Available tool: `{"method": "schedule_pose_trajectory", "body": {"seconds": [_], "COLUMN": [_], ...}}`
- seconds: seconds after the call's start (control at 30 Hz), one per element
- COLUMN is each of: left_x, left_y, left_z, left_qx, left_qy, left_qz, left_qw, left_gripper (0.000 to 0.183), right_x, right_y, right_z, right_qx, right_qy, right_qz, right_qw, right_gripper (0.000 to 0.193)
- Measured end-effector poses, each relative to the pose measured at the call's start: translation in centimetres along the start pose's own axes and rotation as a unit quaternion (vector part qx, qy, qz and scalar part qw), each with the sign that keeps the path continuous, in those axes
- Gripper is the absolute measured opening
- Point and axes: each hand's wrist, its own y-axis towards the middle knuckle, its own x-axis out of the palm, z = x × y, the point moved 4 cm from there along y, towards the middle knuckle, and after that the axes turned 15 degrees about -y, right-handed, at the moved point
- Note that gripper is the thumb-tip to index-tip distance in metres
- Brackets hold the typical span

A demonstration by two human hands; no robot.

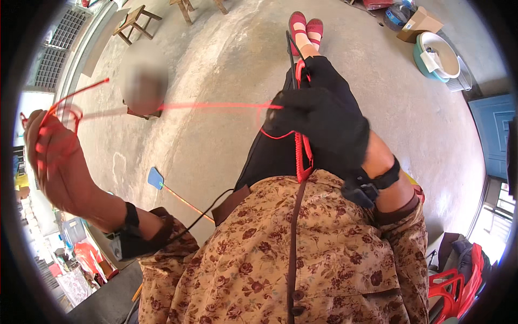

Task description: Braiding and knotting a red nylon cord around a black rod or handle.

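At the far left, my bare left hand (62,167) is raised with its fingers curled on a red cord (210,105), its loose end sticking out beyond them. The cord runs nearly straight across to my right hand (324,127), which wears a black glove. That hand is closed over a red braided band (299,156) lying above my lap. A thin black loop (294,59) rises from the band's far end toward my shins. A slack bit of cord hangs under the right fingers. The palm hides the middle of the band.
A blue fly swatter (155,178) is at the left of my lap. Wooden stools (135,22) stand farther off. Basins (434,56) and a cardboard box (420,24) are at the far right. A red plastic chair (445,289) is at the lower right.
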Motion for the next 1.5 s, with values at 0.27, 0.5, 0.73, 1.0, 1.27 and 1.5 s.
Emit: {"method": "schedule_pose_trajectory", "body": {"seconds": [0.27, 0.5, 0.73, 1.0, 1.27, 1.5], "left_x": [0.9, 2.0, -4.0, -5.9, -0.1, -1.3], "left_y": [-7.3, -8.8, -5.0, -11.3, -14.3, -10.1], "left_z": [-19.3, -19.7, -11.2, -21.9, -28.4, -23.6], "left_qx": [-0.391, -0.569, -0.060, -0.336, -0.427, -0.369], "left_qy": [0.209, -0.110, -0.237, 0.021, 0.152, -0.454], "left_qz": [0.170, 0.052, 0.314, 0.389, 0.155, 0.301], "left_qw": [0.880, 0.814, 0.917, 0.857, 0.878, 0.753], "left_gripper": [0.023, 0.031, 0.020, 0.017, 0.016, 0.012], "right_x": [-1.5, -2.8, -1.7, -1.3, -3.9, -3.9], "right_y": [0.5, 2.7, 0.8, -6.3, -10.1, -8.7], "right_z": [-3.0, -2.5, 1.6, 2.7, -2.1, -1.9], "right_qx": [-0.066, -0.165, 0.030, 0.162, 0.164, 0.272], "right_qy": [-0.281, -0.310, 0.215, 0.535, 0.407, 0.240], "right_qz": [-0.091, 0.028, -0.030, 0.041, 0.034, 0.024], "right_qw": [0.953, 0.936, 0.976, 0.828, 0.898, 0.932], "right_gripper": [0.023, 0.019, 0.014, 0.020, 0.023, 0.021]}}
